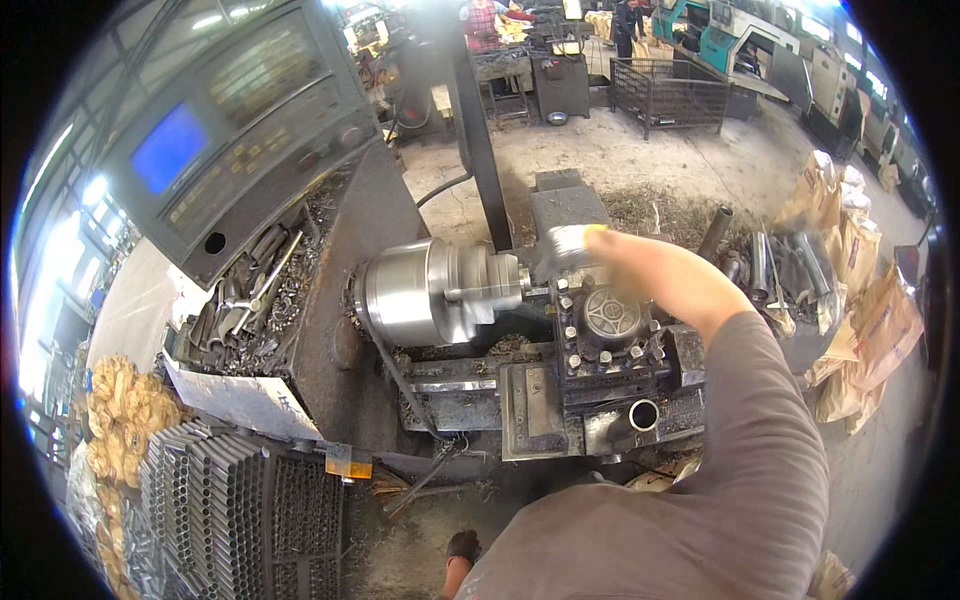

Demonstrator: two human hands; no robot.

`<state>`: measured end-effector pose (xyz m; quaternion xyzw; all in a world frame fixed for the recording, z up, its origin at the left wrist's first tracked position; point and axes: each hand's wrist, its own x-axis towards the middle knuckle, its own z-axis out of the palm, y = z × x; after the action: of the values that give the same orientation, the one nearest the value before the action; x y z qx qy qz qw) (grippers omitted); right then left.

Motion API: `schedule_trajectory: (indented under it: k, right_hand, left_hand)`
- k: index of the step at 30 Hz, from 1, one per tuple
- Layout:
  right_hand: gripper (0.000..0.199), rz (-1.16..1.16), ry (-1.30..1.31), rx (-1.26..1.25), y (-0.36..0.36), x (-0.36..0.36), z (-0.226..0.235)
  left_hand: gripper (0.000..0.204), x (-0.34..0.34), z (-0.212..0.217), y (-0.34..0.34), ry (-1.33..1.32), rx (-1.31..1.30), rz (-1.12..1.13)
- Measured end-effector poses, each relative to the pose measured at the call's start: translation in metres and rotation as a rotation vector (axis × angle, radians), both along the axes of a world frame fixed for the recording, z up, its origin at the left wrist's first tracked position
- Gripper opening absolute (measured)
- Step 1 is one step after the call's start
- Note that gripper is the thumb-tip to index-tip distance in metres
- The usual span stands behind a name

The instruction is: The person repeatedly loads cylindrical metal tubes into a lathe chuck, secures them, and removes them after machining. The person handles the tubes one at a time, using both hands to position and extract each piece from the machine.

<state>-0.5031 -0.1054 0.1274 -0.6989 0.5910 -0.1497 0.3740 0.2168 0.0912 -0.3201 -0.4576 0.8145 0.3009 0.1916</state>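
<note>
My right arm reaches across the lathe from the lower right. At its end my right hand [568,248], in a greyish glove with a white cuff, is smeared by motion, so its fingers cannot be made out. It is above the gap between the shiny chuck [405,295] and the square tool post [606,318] with bolts around its top. A short bright metal end [524,280] shows at the chuck's right side. On the carriage's front an open round tube end [643,414] faces up. I cannot see my left hand.
Left of the chuck rises a control panel with a blue screen [170,148]; below it a tray holds metal pieces and a wrench [265,285]. Stacked metal tubes [205,490] fill the lower left. Paper sacks [865,330] stand right, a wire cage [670,95] behind.
</note>
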Motion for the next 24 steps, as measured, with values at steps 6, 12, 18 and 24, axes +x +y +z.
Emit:
schedule_trajectory:
  k: [6, 12, 18, 24]
  right_hand:
    - [0.038, 0.154, 0.661, 0.068, -0.044, 0.046, -0.007]
    - [0.05, 0.191, 0.469, 0.129, -0.056, -0.004, -0.028]
    - [0.027, 0.222, 0.615, -0.35, 0.034, -0.043, -0.004]
    - [0.05, -0.915, 0.081, -0.686, 0.241, -0.019, 0.02]
  left_hand:
    - [0.028, -0.047, 0.001, -0.014, 0.682, 0.133, 0.627]
    - [0.028, -0.034, 0.002, 0.0, 0.123, 0.034, 0.114]
    - [0.034, -0.011, 0.0, 0.003, -0.034, 0.214, 0.123]
    - [0.039, -0.018, -0.003, -0.051, -0.023, 0.248, 0.052]
